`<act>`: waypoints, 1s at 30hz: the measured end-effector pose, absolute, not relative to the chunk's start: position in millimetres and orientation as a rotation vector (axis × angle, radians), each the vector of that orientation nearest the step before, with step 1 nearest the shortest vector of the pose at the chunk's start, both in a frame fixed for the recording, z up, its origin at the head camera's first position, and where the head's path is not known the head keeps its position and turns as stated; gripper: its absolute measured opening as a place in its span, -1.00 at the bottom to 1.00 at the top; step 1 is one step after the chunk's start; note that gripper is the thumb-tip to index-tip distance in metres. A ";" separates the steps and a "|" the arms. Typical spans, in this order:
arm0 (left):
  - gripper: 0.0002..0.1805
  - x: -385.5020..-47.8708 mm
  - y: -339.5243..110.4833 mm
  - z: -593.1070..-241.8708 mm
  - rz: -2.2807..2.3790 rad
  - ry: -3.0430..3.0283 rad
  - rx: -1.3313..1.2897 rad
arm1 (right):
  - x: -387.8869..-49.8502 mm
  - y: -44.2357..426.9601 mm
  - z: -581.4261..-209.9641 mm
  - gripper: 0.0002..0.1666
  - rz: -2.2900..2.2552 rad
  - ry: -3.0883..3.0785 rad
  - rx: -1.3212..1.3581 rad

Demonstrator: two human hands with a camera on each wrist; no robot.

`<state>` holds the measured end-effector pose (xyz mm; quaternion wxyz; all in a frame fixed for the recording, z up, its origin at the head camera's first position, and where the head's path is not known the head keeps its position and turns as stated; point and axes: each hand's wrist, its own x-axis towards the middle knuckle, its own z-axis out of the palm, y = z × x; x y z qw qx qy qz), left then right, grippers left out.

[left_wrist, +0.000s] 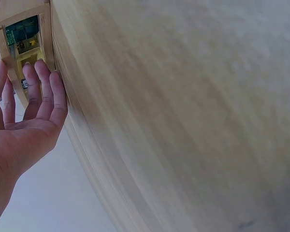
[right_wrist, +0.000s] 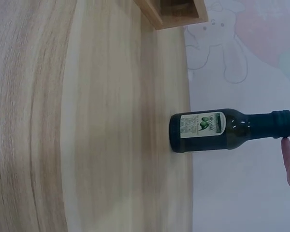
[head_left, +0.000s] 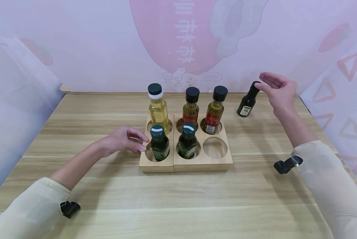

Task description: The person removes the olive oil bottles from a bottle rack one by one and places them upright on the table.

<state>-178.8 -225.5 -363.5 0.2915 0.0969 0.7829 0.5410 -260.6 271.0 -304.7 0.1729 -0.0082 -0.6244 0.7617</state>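
Beyond the right end of a wooden bottle rack (head_left: 202, 166), a dark bottle (right_wrist: 208, 129) with a black cap and pale label stands on the table. My right hand (head_left: 278, 91) is at its cap, thumb against the cap and fingers straight. At the rack's left edge is my left hand (head_left: 123, 142), fingers loosely bent with nothing between them. Nearest to it, a dark bottle (head_left: 160, 147) with a green cap sits in the front left hole. A similar green-capped bottle (head_left: 187, 146) stands in the front middle hole.
In the rack's back row stand a yellow oil bottle (head_left: 158, 111) and two black-capped bottles with red labels, one in the middle (head_left: 190, 109) and one at the right (head_left: 213, 114). A patterned curtain (head_left: 106, 43) hangs behind the wooden table (head_left: 178, 205).
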 end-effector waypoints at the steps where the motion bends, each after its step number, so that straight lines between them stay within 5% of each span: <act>1: -0.56 -179.0 -225.6 -363.6 1.444 2.086 0.258 | -259.8 269.8 -302.8 -0.53 2.165 -1.760 -0.015; 30: -0.57 -180.0 -226.7 -363.9 1.446 2.085 0.275 | -229.5 238.7 -284.2 -0.56 2.234 -1.814 0.227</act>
